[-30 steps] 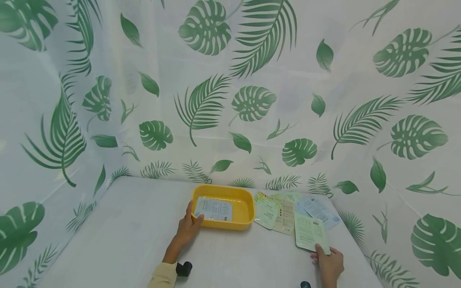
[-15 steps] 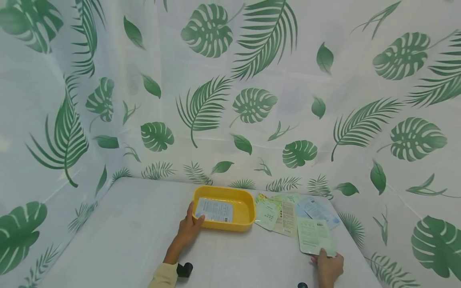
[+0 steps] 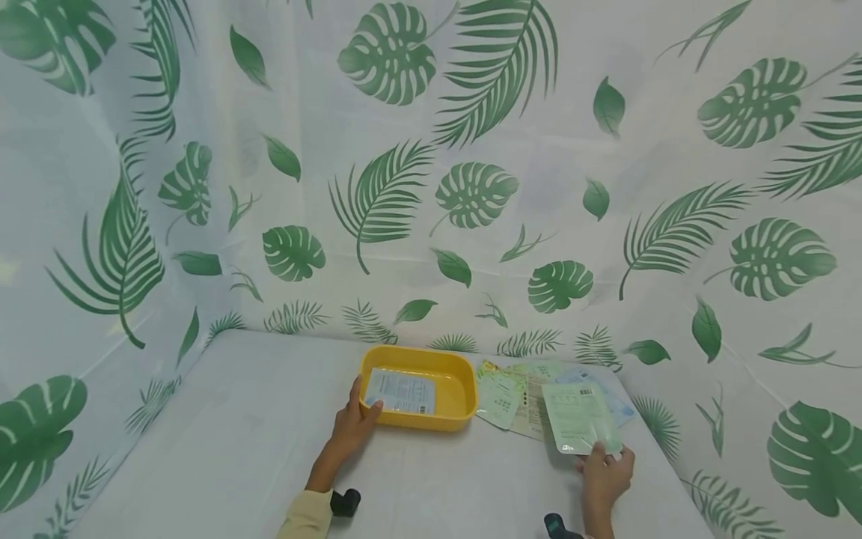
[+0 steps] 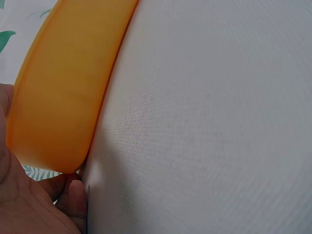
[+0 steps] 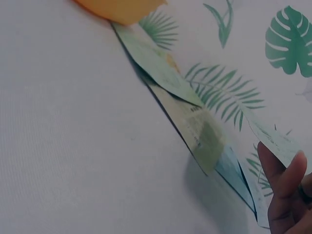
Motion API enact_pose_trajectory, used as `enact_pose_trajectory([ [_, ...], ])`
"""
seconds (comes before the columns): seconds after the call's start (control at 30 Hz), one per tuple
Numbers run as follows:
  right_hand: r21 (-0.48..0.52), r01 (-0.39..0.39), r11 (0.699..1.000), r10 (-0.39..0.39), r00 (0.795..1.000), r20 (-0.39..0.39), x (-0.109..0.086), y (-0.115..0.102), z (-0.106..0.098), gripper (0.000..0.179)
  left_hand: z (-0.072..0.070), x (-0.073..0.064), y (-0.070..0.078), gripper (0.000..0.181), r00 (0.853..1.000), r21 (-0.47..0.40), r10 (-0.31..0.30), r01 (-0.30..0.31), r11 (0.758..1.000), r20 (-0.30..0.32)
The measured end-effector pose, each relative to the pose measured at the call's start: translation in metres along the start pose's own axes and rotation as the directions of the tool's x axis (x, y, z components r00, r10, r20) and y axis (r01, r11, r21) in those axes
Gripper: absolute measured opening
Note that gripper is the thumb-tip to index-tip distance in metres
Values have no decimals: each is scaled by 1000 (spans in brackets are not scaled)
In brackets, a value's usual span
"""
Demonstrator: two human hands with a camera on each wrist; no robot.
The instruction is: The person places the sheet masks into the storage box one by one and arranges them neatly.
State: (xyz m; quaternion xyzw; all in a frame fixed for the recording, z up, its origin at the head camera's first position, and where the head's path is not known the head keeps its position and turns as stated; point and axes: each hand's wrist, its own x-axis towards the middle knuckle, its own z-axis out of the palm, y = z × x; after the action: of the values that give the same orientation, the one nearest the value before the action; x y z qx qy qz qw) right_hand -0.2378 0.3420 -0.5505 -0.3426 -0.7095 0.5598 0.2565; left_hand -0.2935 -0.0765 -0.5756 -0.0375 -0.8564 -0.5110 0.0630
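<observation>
From where I stand, the person's left hand [image 3: 352,428] grips the near left corner of a yellow tray [image 3: 424,424], thumb at the rim, the other fingers round the side. The tray is oblong with rounded corners and smooth, plastic-looking walls, and a flat blue-white packet [image 3: 402,391] covered in fine print lies inside, on its left half.

The right hand [image 3: 606,475] pinches a pale green packet [image 3: 581,419] by its near edge, thumb on top. It's a thin rectangle with rounded corners and a slight sheen, tilted and held up above the table [image 3: 222,449]. Beneath and beside it are flat sachets, overlapping like fanned cards: a leaf-printed green sachet [image 3: 498,400] just beside the tray, a matt-looking beige sachet [image 3: 532,408] partly under that one, and blue sachets [image 3: 619,408] to the right.

The tabletop has a fine woven-looking grain. Behind it hangs a creased white sheet [image 3: 296,198] printed with green leaves.
</observation>
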Motion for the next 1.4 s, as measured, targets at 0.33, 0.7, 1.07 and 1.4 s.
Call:
enact_pose_trajectory([
  [0.33,40,161,986,-162,986,36,-12,-10,22,41,-4,0,9,73,1000,11,-15,14,1000,9],
  [0.7,127,245,961,-260,959,118,-28,-22,44,36,-4,4,9,73,999,32,-29,29,999,20],
  [1.07,151,270,951,-299,926,231,-38,-41,73,32,-6,7,11,73,1000,25,-8,8,1000,16],
  [1.4,111,286,952,-305,838,453,-56,-55,107,33,-4,1,7,73,999,32,-17,16,999,29],
])
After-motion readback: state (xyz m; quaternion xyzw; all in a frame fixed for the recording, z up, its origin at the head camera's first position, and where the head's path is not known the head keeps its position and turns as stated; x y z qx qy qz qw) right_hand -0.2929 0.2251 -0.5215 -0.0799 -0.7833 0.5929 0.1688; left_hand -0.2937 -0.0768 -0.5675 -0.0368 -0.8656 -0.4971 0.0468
